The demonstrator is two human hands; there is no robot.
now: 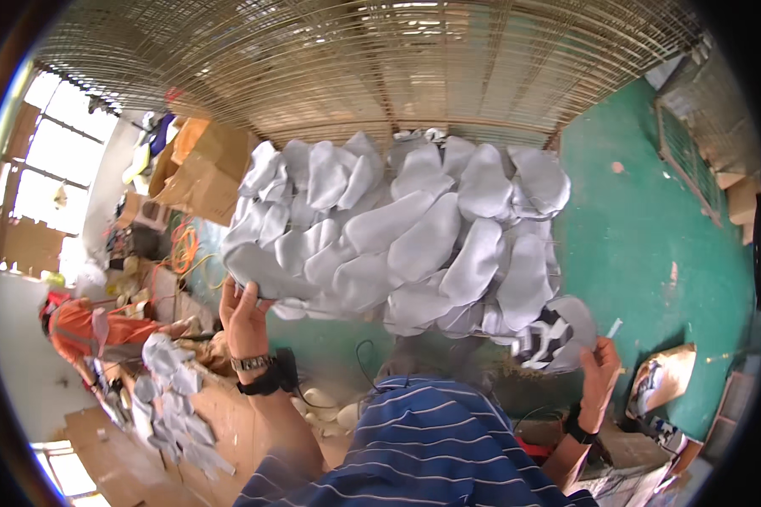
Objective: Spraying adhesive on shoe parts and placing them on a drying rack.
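Note:
Many soft grey insole-shaped pieces (423,237) lie overlapping in a wide spread in front of me. At its near left corner, my left hand (245,321) is closed on the edge of one darker grey insole-shaped piece (266,269), thumb and fingers pinching it. On the near right, my right hand (599,372) has its fingertips pinched at the rim of a rounded grey piece (579,319). Next to that piece is a black-and-white patterned part (543,340); whether the two are joined, I cannot tell.
A tall wire rack (380,76) rises behind the pieces. Cardboard boxes (207,169) and an orange cord (184,245) are at the left. A person in orange (101,329) works at a wooden table (254,414) bearing more grey pieces. A box (664,380) sits on the green floor (626,245).

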